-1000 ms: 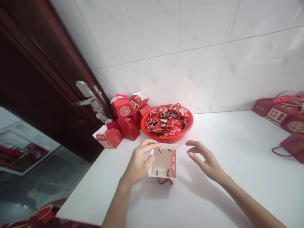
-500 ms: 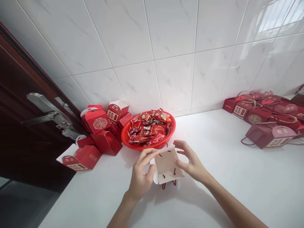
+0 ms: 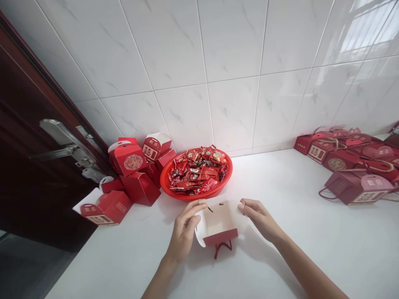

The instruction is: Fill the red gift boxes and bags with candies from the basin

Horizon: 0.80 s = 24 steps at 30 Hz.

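An unfolded-top paper gift box [image 3: 220, 238], red outside and white inside, stands on the white table in front of me. Its flaps spread outward and its inside holds only dark cord ends; a red cord handle hangs from the near flap. My left hand [image 3: 183, 233] grips the far left edge, thumb and fingers together. With thumb and forefinger, my right hand [image 3: 261, 218] pinches the pale right flap. Just beyond the box is a red plastic basin [image 3: 230, 176] heaped with red-wrapped candies [image 3: 199, 169].
Several empty-looking red gift boxes [image 3: 140, 187] are stacked at the left, by a dark door [image 3: 34, 174] with a metal handle [image 3: 59, 151]. Many closed gift boxes [image 3: 358, 187] with cord handles crowd the right. A tiled wall [image 3: 233, 112] bounds the table's back.
My right hand has moved outward, drawing the right flap away from the box. The near flap now tips outward, showing its red face. My left hand stays at the left edge.
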Available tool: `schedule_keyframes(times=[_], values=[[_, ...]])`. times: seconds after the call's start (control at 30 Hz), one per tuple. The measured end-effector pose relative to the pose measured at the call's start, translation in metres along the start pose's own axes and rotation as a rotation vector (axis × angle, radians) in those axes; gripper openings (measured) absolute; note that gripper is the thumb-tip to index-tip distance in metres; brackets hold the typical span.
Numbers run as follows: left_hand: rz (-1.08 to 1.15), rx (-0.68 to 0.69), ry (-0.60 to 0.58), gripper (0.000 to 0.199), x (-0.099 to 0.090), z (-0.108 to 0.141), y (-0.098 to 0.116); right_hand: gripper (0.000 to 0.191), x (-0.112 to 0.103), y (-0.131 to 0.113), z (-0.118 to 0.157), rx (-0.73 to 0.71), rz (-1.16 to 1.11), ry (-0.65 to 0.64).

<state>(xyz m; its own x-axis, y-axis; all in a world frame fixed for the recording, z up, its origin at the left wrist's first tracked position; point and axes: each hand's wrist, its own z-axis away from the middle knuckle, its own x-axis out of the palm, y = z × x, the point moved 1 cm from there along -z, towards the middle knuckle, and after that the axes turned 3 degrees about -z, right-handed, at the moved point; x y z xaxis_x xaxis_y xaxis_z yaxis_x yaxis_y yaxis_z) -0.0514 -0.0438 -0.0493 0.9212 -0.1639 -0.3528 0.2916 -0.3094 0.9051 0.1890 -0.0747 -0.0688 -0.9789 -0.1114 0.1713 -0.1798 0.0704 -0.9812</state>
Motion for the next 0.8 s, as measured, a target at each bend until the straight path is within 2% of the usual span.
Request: schedule_keyframes(times=[0.1, 0.27, 0.33, 0.43, 0.5, 0.53, 0.67, 0.8], values=[[0.054, -0.107, -0.045, 0.038, 0.000, -0.001, -0.002, 0.051, 0.000, 0.003, 0.000, 0.007, -0.009, -0.015], [0.112, -0.104, -0.102, 0.036, 0.003, 0.001, -0.002, 0.056, -0.003, 0.009, 0.001, -0.014, 0.020, 0.013], [0.118, -0.069, -0.113, 0.033, 0.005, 0.002, -0.002, 0.062, -0.002, 0.016, 0.000, 0.001, 0.010, 0.069], [0.118, 0.006, -0.112, 0.031, 0.006, 0.004, -0.002, 0.065, 0.003, 0.033, -0.001, 0.048, 0.036, 0.234], [0.141, 0.061, -0.084, 0.031, 0.005, 0.004, -0.001, 0.065, 0.010, 0.044, -0.001, 0.061, 0.107, 0.310], [0.158, 0.090, -0.061, 0.031, 0.005, 0.004, -0.001, 0.065, 0.013, 0.050, -0.001, 0.064, 0.146, 0.309], [0.188, 0.190, 0.069, 0.029, -0.002, -0.004, 0.007, 0.064, 0.022, 0.061, -0.003, 0.059, 0.259, 0.194], [0.129, 0.250, 0.194, 0.025, -0.017, -0.024, 0.019, 0.064, 0.021, 0.063, -0.004, 0.039, 0.297, 0.180]])
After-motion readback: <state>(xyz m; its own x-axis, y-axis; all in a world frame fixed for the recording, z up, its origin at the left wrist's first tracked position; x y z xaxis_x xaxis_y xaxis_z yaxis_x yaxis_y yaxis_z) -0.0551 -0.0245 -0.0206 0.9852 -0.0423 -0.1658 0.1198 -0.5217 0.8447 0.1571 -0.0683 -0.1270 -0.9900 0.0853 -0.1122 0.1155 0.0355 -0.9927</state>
